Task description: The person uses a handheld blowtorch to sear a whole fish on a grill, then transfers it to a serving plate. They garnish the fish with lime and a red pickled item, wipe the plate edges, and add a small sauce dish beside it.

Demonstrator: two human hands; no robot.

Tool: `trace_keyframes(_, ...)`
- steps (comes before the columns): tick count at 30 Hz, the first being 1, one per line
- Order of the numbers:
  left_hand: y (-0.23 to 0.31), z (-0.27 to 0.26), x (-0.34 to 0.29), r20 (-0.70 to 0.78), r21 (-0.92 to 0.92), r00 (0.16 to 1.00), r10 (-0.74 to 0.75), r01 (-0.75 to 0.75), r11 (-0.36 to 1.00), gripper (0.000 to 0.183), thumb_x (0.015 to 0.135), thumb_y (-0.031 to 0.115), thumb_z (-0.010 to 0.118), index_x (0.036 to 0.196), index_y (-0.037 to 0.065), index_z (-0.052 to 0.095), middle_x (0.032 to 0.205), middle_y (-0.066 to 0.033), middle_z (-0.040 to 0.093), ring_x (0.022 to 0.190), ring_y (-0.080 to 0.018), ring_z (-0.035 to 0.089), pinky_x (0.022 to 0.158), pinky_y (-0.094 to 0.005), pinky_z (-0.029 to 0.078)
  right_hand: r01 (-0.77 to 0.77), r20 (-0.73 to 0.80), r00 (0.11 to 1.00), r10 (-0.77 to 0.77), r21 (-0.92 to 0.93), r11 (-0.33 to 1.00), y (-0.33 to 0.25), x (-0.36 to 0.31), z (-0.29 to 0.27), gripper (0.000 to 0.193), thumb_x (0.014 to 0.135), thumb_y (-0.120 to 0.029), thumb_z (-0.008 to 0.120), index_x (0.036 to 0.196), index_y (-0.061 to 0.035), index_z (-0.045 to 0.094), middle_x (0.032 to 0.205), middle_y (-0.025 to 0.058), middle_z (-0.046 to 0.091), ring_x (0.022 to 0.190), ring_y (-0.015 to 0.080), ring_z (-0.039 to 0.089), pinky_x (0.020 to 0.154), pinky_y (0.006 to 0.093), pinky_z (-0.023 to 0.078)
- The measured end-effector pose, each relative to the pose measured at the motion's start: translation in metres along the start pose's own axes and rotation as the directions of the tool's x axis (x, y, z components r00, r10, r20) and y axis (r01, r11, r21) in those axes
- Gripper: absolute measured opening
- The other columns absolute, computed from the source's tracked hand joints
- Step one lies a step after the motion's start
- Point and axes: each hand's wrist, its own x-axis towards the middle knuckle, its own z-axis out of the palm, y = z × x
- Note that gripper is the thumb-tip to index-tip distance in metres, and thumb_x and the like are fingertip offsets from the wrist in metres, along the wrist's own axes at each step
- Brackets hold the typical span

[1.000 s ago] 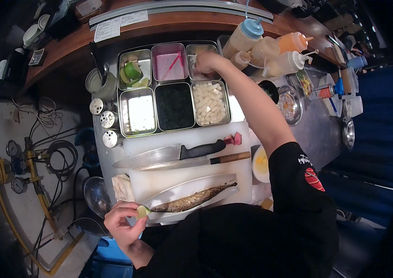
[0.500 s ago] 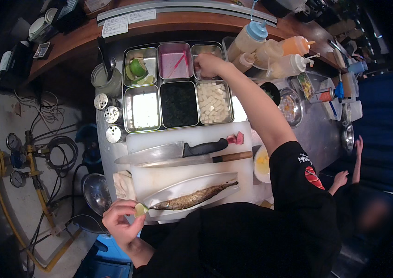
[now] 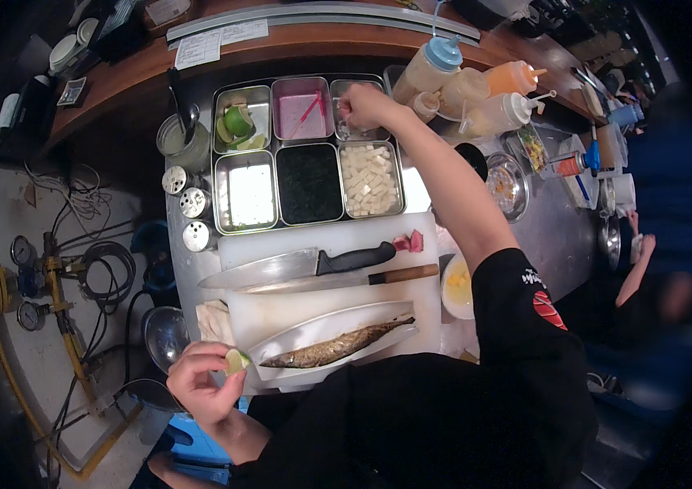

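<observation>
Between the thumb and fingers of my left hand [image 3: 206,381] is a lime wedge [image 3: 236,361], held just off the left end of a white oval plate [image 3: 289,328]. A whole browned fish [image 3: 338,342] lies along that plate. My right arm stretches away to the back, where my right hand [image 3: 365,106] dips its bent fingers into the back-right metal container [image 3: 348,122]. Whatever those closed fingers hold is hidden. Nearest to that hand are a container with a pink tool [image 3: 304,114] and one of white cubes [image 3: 370,178].
A black-handled knife [image 3: 281,267] and a wooden-handled knife [image 3: 330,281] lie across the white cutting board [image 3: 252,308]. Squeeze bottles [image 3: 427,69] crowd the back right. Metal shakers [image 3: 196,235] line the left. A bowl with yellow pieces [image 3: 458,287] sits right. Another person [image 3: 639,269] stands far right.
My left hand with the lime wedge has shifted slightly left, away from the plate. My right hand stays at the same container. The other person's hands have moved. The whole view has shifted a little.
</observation>
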Motion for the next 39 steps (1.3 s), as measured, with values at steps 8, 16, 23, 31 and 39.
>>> trace_keyframes(8,0.007,0.012,0.007,0.054,-0.025,0.998,0.013,-0.012,1.0,0.024,0.062,0.004,0.08,0.076,0.0,0.061,0.081,-0.0156,0.068,0.073,-0.021,0.062,0.069,-0.0304,0.047,-0.081,-0.002,0.997,0.081,-0.001,0.997,0.014,0.001,0.036,0.02,0.074,-0.005,0.067,0.091,0.0034,0.071,0.099,0.0235,0.069,0.094,0.0371,0.068,0.081,0.0447,0.055)
trace_keyframes(16,0.057,0.04,-0.001,0.054,0.108,0.999,-0.006,0.0,0.994,0.037,0.073,0.02,0.083,0.08,0.002,0.052,0.084,-0.0123,0.061,0.073,-0.0153,0.056,0.065,-0.0259,0.045,0.083,-0.256,0.966,-0.035,0.182,0.98,0.002,-0.008,0.012,0.021,0.082,-0.009,0.057,0.093,-0.0001,0.073,0.098,0.0242,0.069,0.094,0.0381,0.069,0.08,0.0454,0.057)
trace_keyframes(23,0.092,0.142,-0.053,-0.139,0.184,0.987,-0.077,0.102,0.978,0.019,0.076,-0.006,0.073,0.082,0.004,0.058,0.084,-0.0075,0.063,0.071,-0.0118,0.055,0.063,-0.0236,0.044,0.319,-0.373,0.884,-0.281,0.043,0.947,0.002,-0.006,0.025,0.02,0.083,-0.012,0.058,0.089,-0.0013,0.074,0.093,0.0166,0.072,0.088,0.0327,0.071,0.074,0.0435,0.058)
trace_keyframes(31,0.137,0.225,-0.052,-0.221,0.275,0.956,-0.192,0.25,0.928,0.022,0.075,-0.007,0.075,0.083,0.005,0.058,0.088,-0.0089,0.065,0.073,-0.0135,0.059,0.068,-0.0253,0.049,0.327,-0.32,0.884,-0.341,-0.096,0.94,-0.025,0.018,0.061,0.016,0.082,-0.013,0.061,0.087,-0.0053,0.075,0.093,0.013,0.071,0.091,0.0268,0.07,0.072,0.0397,0.057)
trace_keyframes(39,0.143,0.327,0.037,0.044,0.255,0.996,-0.078,0.064,0.965,0.036,0.069,0.02,0.084,0.079,0.003,0.054,0.079,-0.0143,0.062,0.07,-0.0185,0.059,0.063,-0.0287,0.047,0.346,-0.332,0.877,-0.347,-0.066,0.936,-0.034,0.009,0.074,0.012,0.076,-0.012,0.063,0.075,-0.0057,0.073,0.079,0.014,0.07,0.082,0.0274,0.069,0.067,0.0392,0.056)
